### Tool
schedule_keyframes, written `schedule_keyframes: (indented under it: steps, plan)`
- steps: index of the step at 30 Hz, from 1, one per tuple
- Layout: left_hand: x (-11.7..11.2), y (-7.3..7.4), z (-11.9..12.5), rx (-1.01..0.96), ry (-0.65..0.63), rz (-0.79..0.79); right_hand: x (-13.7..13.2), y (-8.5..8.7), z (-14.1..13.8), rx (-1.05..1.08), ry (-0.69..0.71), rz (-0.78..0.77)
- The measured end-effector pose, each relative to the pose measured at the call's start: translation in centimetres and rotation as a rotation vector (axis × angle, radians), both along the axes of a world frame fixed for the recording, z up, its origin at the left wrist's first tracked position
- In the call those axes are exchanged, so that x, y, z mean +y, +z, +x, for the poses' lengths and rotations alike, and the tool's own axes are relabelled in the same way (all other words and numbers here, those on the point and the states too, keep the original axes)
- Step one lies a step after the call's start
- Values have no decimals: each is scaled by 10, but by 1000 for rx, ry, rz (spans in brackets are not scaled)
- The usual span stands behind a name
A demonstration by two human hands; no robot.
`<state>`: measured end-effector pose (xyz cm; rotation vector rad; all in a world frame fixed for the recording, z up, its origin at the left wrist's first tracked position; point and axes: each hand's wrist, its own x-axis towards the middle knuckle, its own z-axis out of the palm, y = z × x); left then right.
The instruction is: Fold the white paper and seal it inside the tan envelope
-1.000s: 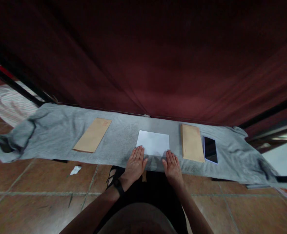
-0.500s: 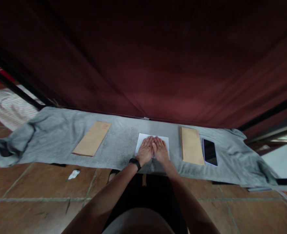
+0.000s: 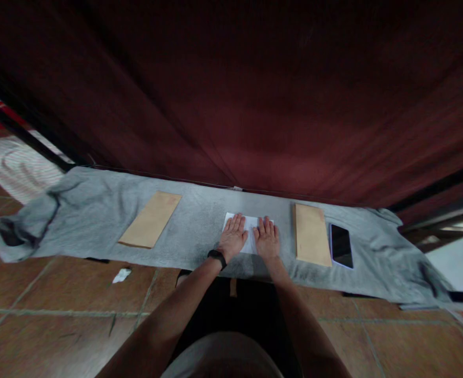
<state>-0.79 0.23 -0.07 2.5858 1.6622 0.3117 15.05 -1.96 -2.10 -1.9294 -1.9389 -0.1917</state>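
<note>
Paper point(image 3: 250, 242): was white, flat and straight-edged, partly hidden.
Place: it lay on gray cloth point(image 3: 200, 220), near a brown envelope point(image 3: 313, 234).
Left hand point(image 3: 232, 241): rested palm-down on it, fingers straight, grip wide.
Right hand point(image 3: 266, 241): did likewise.

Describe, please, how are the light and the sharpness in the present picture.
In the head view, the red fabric fades nearly to black at top; there too, the floor tiles carry a pale sheen at lower left, and the striped cloth near the left edge looks softer than the left hand and white paper.
</note>
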Motion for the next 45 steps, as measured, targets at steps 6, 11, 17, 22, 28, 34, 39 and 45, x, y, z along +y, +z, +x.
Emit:
schedule_keyframes:
  steps: [6,11,17,22,28,34,39,45]
  plan:
    - [-3,7,-1,38,60,-37,-7,-1,8,-5,-55,28]
    - [-6,7,-4,53,91,-39,-14,-2,15,-19,-80,65]
    - [-7,5,-8,62,105,-34,-20,1,23,-12,-99,44]
    - [-7,6,-8,57,104,-32,-30,9,22,30,-175,-1]
    - [-7,8,-7,50,109,-38,-51,15,-7,12,69,-43]
    - [-9,6,-15,47,118,-2,-62,10,-13,-7,46,-45]
    - [-16,3,-35,32,149,26,-68,4,5,-16,-7,-19]
    - [-20,0,-60,-6,198,35,-76,-1,17,3,-69,16]
